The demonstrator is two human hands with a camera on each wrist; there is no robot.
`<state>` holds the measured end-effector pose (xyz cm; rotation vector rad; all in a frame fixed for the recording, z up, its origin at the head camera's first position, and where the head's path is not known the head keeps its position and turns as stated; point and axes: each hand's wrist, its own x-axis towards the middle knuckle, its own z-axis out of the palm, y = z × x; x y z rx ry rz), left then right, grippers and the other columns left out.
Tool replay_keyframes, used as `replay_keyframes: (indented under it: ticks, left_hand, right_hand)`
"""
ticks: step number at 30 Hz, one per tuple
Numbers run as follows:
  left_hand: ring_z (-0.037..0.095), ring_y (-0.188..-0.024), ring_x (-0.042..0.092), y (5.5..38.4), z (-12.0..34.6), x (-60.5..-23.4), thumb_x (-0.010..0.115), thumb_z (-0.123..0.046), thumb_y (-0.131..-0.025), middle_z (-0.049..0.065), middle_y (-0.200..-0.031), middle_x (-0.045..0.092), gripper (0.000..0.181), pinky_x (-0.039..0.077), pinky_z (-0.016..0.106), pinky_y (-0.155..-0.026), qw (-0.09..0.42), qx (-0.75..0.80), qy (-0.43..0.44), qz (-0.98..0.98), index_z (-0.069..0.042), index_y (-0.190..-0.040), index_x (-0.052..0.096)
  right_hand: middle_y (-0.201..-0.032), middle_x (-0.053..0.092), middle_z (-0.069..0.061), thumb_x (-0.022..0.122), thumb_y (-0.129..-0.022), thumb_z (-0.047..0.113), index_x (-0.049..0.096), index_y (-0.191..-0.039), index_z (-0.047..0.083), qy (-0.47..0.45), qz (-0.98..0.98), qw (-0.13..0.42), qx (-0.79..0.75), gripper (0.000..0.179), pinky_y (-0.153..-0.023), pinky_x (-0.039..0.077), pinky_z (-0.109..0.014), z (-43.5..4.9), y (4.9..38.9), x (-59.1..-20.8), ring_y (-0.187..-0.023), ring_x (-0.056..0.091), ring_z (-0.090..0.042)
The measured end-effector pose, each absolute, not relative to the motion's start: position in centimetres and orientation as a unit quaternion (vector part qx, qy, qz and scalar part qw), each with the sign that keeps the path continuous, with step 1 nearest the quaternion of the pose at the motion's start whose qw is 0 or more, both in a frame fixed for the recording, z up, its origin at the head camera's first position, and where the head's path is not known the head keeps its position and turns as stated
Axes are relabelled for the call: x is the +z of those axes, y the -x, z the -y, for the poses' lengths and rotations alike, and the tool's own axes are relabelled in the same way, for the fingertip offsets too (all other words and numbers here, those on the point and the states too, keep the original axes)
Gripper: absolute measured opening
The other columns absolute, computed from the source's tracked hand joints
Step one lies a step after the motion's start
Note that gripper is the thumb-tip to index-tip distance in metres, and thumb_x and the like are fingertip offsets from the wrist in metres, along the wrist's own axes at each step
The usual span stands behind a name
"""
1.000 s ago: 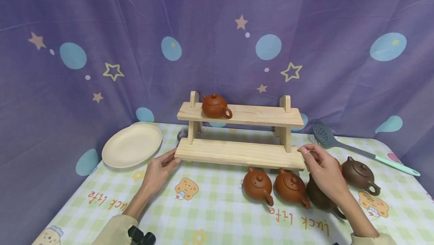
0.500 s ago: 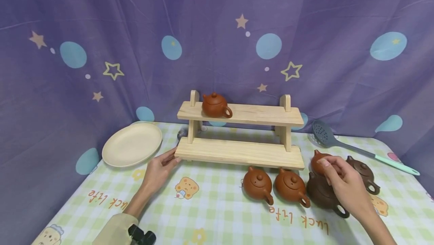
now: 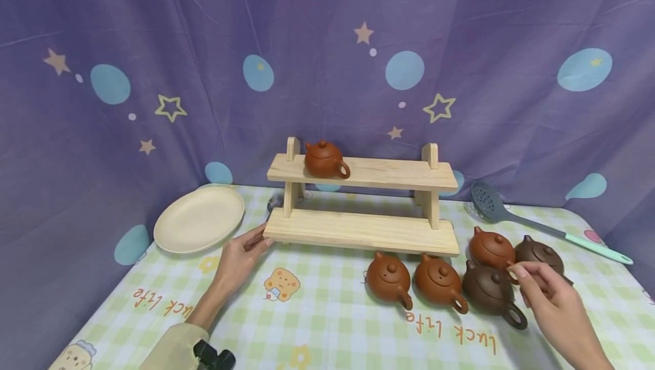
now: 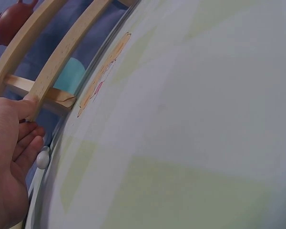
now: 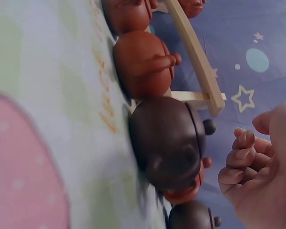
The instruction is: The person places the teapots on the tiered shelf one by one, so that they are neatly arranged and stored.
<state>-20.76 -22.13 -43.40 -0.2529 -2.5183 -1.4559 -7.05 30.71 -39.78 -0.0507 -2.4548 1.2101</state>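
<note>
At the left end of the lower board of the two-tier wooden shelf (image 3: 358,229), my left hand (image 3: 238,263) holds the board, thumb over it; the left wrist view shows this hand (image 4: 12,157) too. My right hand (image 3: 558,307), fingers loosely curled, hovers by the handle of the rear reddish-brown teapot (image 3: 490,246) and holds nothing. A dark brown teapot (image 3: 488,289) sits just left of it, and another dark teapot (image 3: 539,256) is partly hidden behind it. Two reddish-brown teapots (image 3: 389,280) stand in front of the shelf. One reddish-brown teapot (image 3: 323,161) is on the upper board.
A cream oval plate (image 3: 199,219) lies at the back left. The slotted spatula (image 3: 537,225), grey with a mint handle, lies at the back right. Behind everything hangs a purple curtain (image 3: 327,103); a green checked cloth (image 3: 327,313) covers the table.
My right hand has left the right end of the lower board and moved right and toward me, over the teapots. My left hand and the shelf stay where they were.
</note>
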Motion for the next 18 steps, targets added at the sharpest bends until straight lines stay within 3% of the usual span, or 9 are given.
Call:
replay_keyframes:
  ticks: [10, 18]
  left_hand:
    - [0.033, -0.118, 0.067, 20.7, 22.1, -43.3, 0.072, -0.024, -0.101, 0.019, -0.133, 0.066, 0.052, 0.057, 0.032, -0.097, 0.108, -0.496, 0.083, 0.858, 0.000, -0.144, 0.058]
    - [0.033, -0.118, 0.067, 20.7, 22.1, -43.3, 0.072, -0.025, -0.101, 0.019, -0.134, 0.066, 0.052, 0.056, 0.032, -0.097, 0.104, -0.494, 0.079, 0.859, -0.001, -0.145, 0.057]
  right_hand:
    - [-0.075, 0.056, -0.005, 0.044, -0.113, 0.032, 0.057, -0.128, -0.003, 0.092, 0.908, 0.122, 0.389, 0.040, -0.052, 0.036, -0.027, -31.8, 5.7, -40.4, -0.063, 0.052, -0.015]
    - [-0.078, 0.059, -0.005, 0.042, -0.114, 0.029, 0.057, -0.125, -0.009, 0.105, 0.914, 0.094, 0.382, 0.043, -0.052, 0.041, -0.026, -32.4, 5.4, -41.5, -0.064, 0.053, -0.009]
